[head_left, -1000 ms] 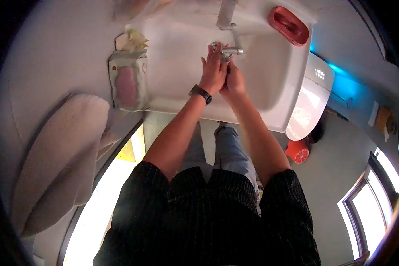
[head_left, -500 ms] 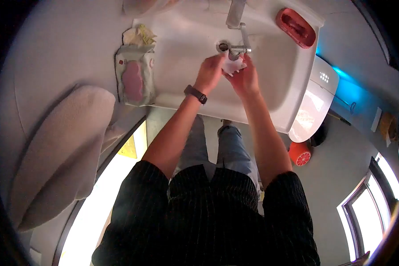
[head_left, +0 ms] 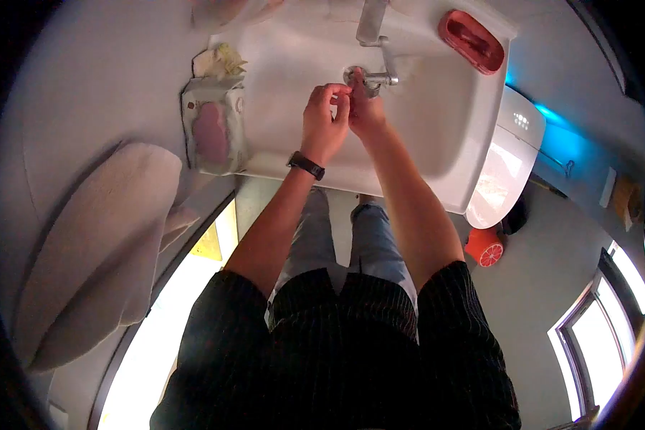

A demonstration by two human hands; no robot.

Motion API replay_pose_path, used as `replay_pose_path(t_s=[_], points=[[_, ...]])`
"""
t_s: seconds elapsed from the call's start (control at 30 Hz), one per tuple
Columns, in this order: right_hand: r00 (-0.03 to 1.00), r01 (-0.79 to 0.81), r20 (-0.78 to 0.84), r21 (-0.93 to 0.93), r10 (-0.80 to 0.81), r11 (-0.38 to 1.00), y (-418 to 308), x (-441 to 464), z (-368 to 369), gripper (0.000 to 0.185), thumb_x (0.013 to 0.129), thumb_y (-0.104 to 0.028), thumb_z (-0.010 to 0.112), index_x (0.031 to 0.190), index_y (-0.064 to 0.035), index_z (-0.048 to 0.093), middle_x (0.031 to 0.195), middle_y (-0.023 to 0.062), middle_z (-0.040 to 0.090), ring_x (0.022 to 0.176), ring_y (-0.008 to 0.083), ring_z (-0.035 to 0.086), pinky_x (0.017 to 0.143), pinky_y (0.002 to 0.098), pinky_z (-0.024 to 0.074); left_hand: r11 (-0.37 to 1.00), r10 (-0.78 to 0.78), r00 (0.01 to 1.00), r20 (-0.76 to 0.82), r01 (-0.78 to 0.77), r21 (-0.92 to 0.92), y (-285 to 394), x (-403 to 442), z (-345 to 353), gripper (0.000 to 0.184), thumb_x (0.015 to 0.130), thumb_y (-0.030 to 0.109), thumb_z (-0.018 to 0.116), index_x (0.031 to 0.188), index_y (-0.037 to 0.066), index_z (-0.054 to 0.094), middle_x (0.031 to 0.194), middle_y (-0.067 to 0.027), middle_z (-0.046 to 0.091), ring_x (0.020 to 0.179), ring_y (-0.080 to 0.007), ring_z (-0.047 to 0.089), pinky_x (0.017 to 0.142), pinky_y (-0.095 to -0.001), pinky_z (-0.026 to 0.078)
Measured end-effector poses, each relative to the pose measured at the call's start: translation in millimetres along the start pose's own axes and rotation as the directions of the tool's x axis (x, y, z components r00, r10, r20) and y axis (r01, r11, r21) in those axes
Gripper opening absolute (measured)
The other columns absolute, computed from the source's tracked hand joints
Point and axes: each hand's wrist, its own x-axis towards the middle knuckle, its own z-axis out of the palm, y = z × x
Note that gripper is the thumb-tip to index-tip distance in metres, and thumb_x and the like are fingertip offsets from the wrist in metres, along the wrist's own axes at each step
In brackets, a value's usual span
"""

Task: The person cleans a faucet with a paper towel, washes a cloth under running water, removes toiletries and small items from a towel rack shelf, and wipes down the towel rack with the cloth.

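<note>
In the head view both hands are over the white sink basin (head_left: 283, 72), close to the drain and below the faucet (head_left: 384, 64). My left hand (head_left: 324, 118), with a dark watch (head_left: 307, 165) on its wrist, has curled fingers, thumb and index nearly meeting at the right hand's edge. Anything between those tips is too small to make out. Against it lies my right hand (head_left: 366, 113), which points up toward the drain with a digit stretched out. Its other fingers are partly hidden. No held object shows in it.
A wipes pack (head_left: 212, 129) and a crumpled pale cloth (head_left: 222, 61) line the sink's left edge. On the right rim sits a red oblong dish (head_left: 471, 41). A towel (head_left: 100, 251) hangs left; a white toilet (head_left: 505, 165) stands right, near an orange citrus-patterned object (head_left: 485, 248).
Both hands have shifted slightly left. The small white thing seen between them earlier no longer shows. The left fingers are more curled now, and the right hand points up toward the drain.
</note>
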Motion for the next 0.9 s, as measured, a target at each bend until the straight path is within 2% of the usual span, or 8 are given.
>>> replay_pose_path(t_s=[0.17,0.3,0.37,0.5,0.57,0.7,0.73,0.9], points=[[0.962,0.253,0.158,-0.221,-0.222,0.942,-5,2,-1,0.022,0.101,-0.030,0.062,0.088,-0.0151,0.053,0.075,-0.0042,0.050,0.066,0.0116,0.052,0.057,0.0305,0.0511,0.998,-0.042,0.999,0.030,0.043,-0.041,-6,-6,6,0.018,0.099,0.015,0.059,0.116,0.009,0.061,0.113,-0.0093,0.064,0.090,-0.0203,0.065,0.071,-0.0337,0.057],[0.969,0.238,0.115,-0.175,-0.220,0.955,-3,9,-7,0.024,0.097,-0.037,0.064,0.090,-0.0155,0.055,0.076,-0.0011,0.054,0.060,0.0136,0.054,0.043,0.0279,0.0420,1.000,-0.019,0.999,0.030,0.019,0.014,-15,-8,18,0.025,0.102,0.023,0.057,0.123,0.010,0.059,0.119,-0.0099,0.062,0.096,-0.0207,0.065,0.075,-0.0348,0.056],[0.960,0.274,0.031,-0.296,-0.278,0.915,-8,-3,-8,0.016,0.103,-0.029,0.058,0.100,-0.0132,0.060,0.085,0.0001,0.058,0.070,0.0121,0.055,0.064,0.0292,0.0525,0.999,0.012,1.000,0.023,-0.013,0.038,-20,-10,27,0.028,0.103,0.026,0.055,0.127,0.010,0.057,0.121,-0.0092,0.062,0.098,-0.0200,0.065,0.076,-0.0349,0.055],[0.978,0.188,-0.034,-0.272,-0.205,0.944,-14,-34,-4,0.034,0.105,-0.040,0.051,0.116,-0.0097,0.061,0.101,0.0042,0.063,0.083,0.0144,0.059,0.078,0.0316,0.0521,0.873,-0.350,0.912,0.212,0.400,-0.279,-2,-3,34,0.042,0.105,0.037,0.050,0.137,0.010,0.050,0.125,-0.0035,0.061,0.107,-0.0160,0.062,0.083,-0.0345,0.055],[0.947,0.224,-0.149,-0.329,-0.284,0.917,-27,-70,12,0.050,0.105,-0.049,0.043,0.126,-0.0059,0.056,0.116,0.0076,0.062,0.101,0.0193,0.060,0.092,0.0371,0.0474,0.485,-0.566,0.755,0.331,0.629,-0.608,7,4,38,0.043,0.103,0.044,0.051,0.128,0.009,0.058,0.120,-0.0079,0.062,0.101,-0.0192,0.063,0.081,-0.0348,0.054],[0.939,0.290,-0.102,-0.272,-0.328,0.917,-52,-121,16,0.059,0.104,-0.053,0.043,0.134,-0.0028,0.056,0.124,0.0113,0.065,0.105,0.0217,0.062,0.097,0.0362,0.0431,0.272,-0.607,0.647,0.462,0.715,-0.644,-1,18,51,0.043,0.101,0.048,0.053,0.121,0.010,0.058,0.101,-0.0052,0.065,0.083,-0.0167,0.064,0.066,-0.0343,0.056],[0.915,0.317,-0.137,-0.336,-0.379,0.887,-58,-126,11,0.059,0.104,-0.053,0.044,0.132,-0.0030,0.057,0.122,0.0113,0.065,0.105,0.0221,0.062,0.096,0.0363,0.0440,0.186,-0.627,0.605,0.491,0.728,-0.660,-4,22,56,0.041,0.102,0.049,0.051,0.104,0.009,0.059,0.084,-0.0051,0.062,0.067,-0.0158,0.060,0.056,-0.0331,0.053],[0.876,0.362,-0.160,-0.403,-0.454,0.841,-70,-130,-8,0.055,0.104,-0.052,0.045,0.126,-0.0040,0.059,0.113,0.0097,0.067,0.102,0.0212,0.062,0.091,0.0357,0.0464,0.260,-0.621,0.587,0.519,0.779,-0.571,-17,27,70,0.046,0.104,0.050,0.044,0.085,0.009,0.053,0.064,-0.0041,0.056,0.048,-0.0155,0.051,0.048,-0.0318,0.044]])
